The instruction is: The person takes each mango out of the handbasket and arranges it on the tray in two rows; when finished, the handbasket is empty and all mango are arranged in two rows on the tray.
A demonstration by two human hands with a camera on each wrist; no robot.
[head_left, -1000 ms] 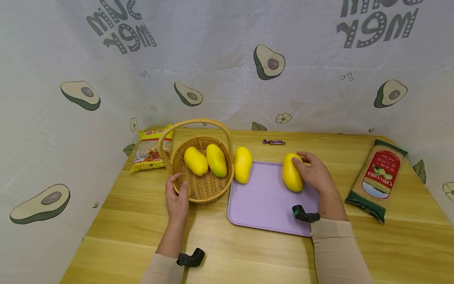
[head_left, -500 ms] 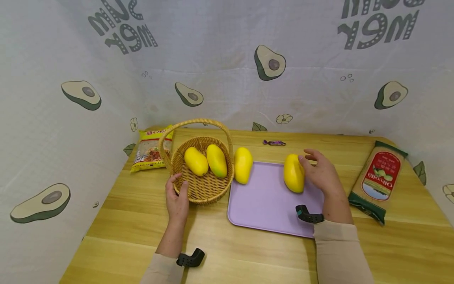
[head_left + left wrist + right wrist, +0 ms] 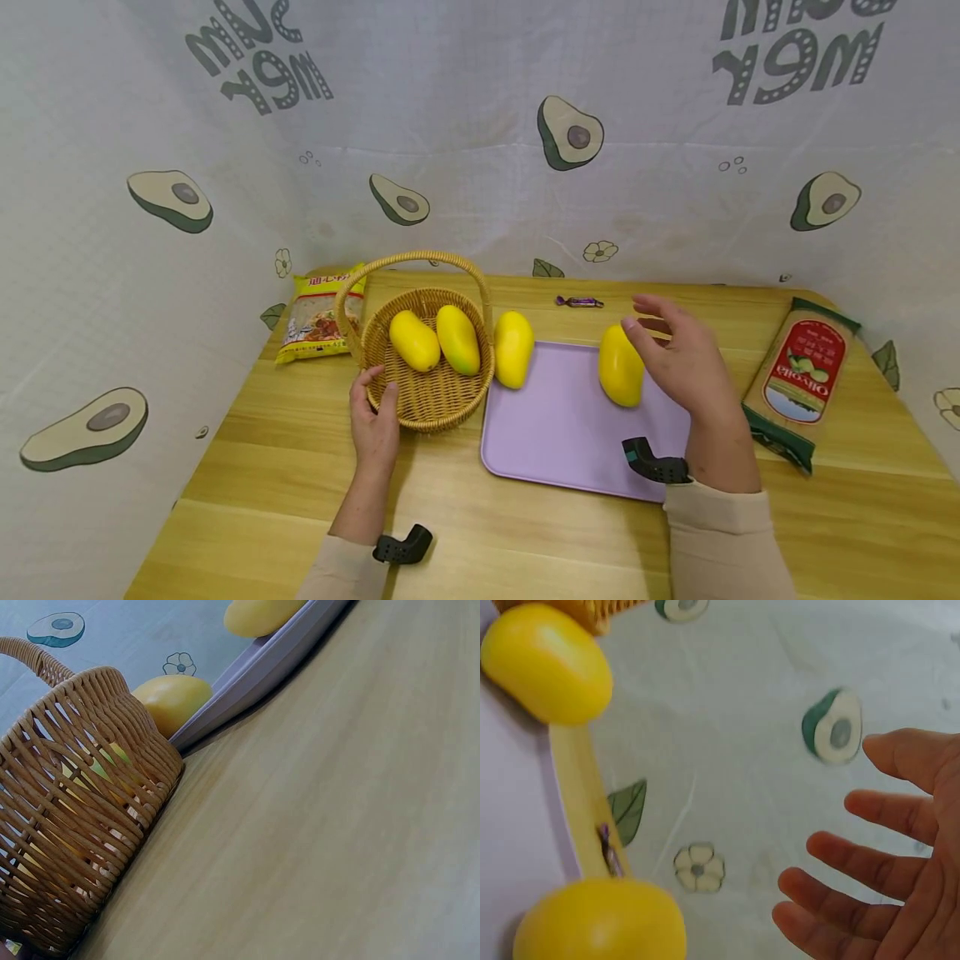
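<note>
A round wicker basket point(image 3: 431, 400) with a tall handle holds two yellow mangoes, one plain yellow point(image 3: 414, 342) and one with a green end point(image 3: 459, 340). My left hand point(image 3: 375, 429) rests against the basket's near left side; its fingers are nearly out of the left wrist view. To the basket's right, a third mango point(image 3: 513, 350) lies at the corner of a lilac tray point(image 3: 555, 433). A fourth mango point(image 3: 620, 367) lies on the tray's far right part. Beside and above it hovers my right hand point(image 3: 686, 362), fingers spread and apart from the fruit in the right wrist view point(image 3: 900, 877).
A yellow food packet point(image 3: 318, 317) lies behind the basket at left. One purple-wrapped candy point(image 3: 579, 302) is near the table's back edge. At right lies a green and red Olivoilà packet point(image 3: 802, 375). A white avocado-print cloth point(image 3: 480, 167) encloses the wooden table point(image 3: 480, 542).
My right hand has let go of the mango on the tray and moved slightly right and up from it. The left hand and the basket stay in place.
</note>
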